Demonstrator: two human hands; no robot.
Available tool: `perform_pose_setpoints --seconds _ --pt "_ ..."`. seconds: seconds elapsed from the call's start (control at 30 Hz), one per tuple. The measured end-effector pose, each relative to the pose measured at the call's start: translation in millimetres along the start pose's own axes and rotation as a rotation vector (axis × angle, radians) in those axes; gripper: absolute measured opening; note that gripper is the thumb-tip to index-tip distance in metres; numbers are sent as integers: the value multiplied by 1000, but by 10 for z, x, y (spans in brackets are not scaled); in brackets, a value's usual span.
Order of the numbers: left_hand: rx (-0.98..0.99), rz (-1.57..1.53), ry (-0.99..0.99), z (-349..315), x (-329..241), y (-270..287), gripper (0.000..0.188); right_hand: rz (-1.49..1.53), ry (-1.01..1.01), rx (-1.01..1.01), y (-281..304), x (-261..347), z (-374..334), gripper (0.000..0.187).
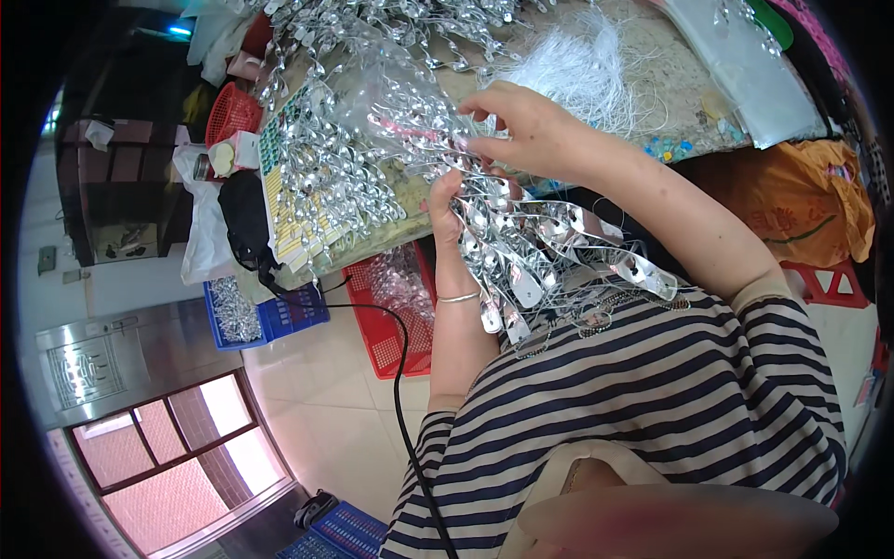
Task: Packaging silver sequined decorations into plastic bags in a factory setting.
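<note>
My left hand [447, 210] is closed around a bundle of shiny silver twisted strips [521, 247]. Their flat, tongue-shaped ends fan out toward my striped shirt, and thin beaded chains hang among them. Just above, my right hand [526, 130] has its thumb and forefinger apart, with no object visibly gripped between them. Its fingertips are beside a clear plastic bag [382, 88] with a pink streak on it, which lies over more silver strips. Part of my left hand's fingers is hidden behind the bundle.
Silver twisted strips [335, 186] cover the table's left side; white threads [582, 70] lie at the back. Red crate [386, 349] and blue crate [289, 317] stand on the floor at left. An orange bag [792, 200] is at right. A black cable [403, 363] hangs close by.
</note>
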State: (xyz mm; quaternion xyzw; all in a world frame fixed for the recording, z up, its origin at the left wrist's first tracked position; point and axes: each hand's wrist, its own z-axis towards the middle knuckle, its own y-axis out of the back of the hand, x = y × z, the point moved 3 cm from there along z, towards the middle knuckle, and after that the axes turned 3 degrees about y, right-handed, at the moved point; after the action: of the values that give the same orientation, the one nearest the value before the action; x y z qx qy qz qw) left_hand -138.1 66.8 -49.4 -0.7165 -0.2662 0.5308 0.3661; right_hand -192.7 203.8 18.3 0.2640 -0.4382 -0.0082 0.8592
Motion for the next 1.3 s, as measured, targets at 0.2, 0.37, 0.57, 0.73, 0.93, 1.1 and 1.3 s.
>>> perform_pose_setpoints --seconds 0.2,0.37,0.57,0.73,0.93,1.1,1.3 --pt "3 -59 8 43 18 -46 48 100 -237 120 -91 -57 24 28" --pt "5 -63 26 37 44 47 41 236 -309 281 -128 -212 76 15" --pt "15 -138 79 -6 52 -76 41 258 -288 237 -46 -252 -14 18" --pt "-8 -78 87 -17 42 -54 63 17 -215 205 7 -184 -93 26" --pt "53 -111 60 37 79 32 60 -5 -155 210 -38 -164 -125 23" --pt "80 -149 110 -1 91 -2 53 2 -149 189 -48 -207 -119 20" --pt "203 -242 125 35 104 -52 45 -122 66 -13 -17 -53 -73 22"
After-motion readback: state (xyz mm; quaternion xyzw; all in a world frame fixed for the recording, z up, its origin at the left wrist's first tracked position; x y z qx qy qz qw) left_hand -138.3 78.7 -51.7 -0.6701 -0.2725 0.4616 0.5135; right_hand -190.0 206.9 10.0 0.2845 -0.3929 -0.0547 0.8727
